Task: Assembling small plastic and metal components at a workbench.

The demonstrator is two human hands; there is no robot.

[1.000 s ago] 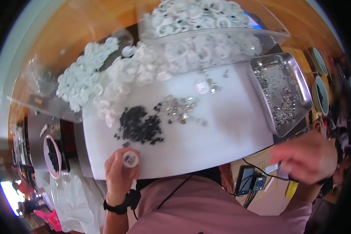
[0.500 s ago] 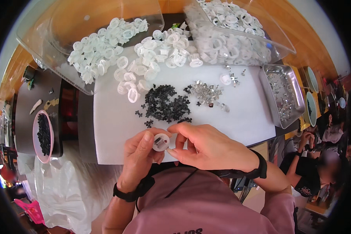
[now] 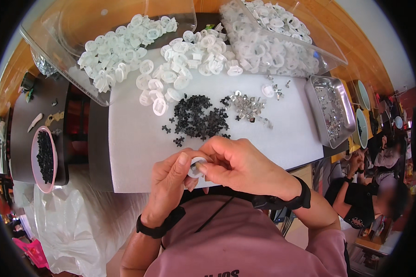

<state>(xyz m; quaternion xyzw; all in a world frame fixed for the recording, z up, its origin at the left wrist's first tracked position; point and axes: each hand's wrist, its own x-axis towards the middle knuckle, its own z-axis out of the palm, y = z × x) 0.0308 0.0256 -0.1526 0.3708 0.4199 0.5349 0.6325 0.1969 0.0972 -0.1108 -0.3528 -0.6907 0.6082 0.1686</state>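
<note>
One left hand (image 3: pixel 168 177) holds one white disc (image 3: pixel 194 172), one right hand (image 3: pixel 240 166) touching.

— How did you hold your left hand (image 3: pixel 166 179)?
— I held it in front of me, thumb (image 3: pixel 183 160) pointing up, forearm (image 3: pixel 140 244) nearly upright.
— And your right hand (image 3: pixel 242 162)?
— I had it close beside the left, fingers (image 3: pixel 218 146) bent, thumb stretched leftward; that forearm (image 3: pixel 318 210) slanted in from my right.

Mat (image 3: pixel 286 127): crosses (image 3: pixel 203 127), centre; clips (image 3: pixel 247 107), at their three o'clock; caps (image 3: pixel 180 64), eleven o'clock. Tray (image 3: pixel 316 111): mat's three o'clock.
</note>
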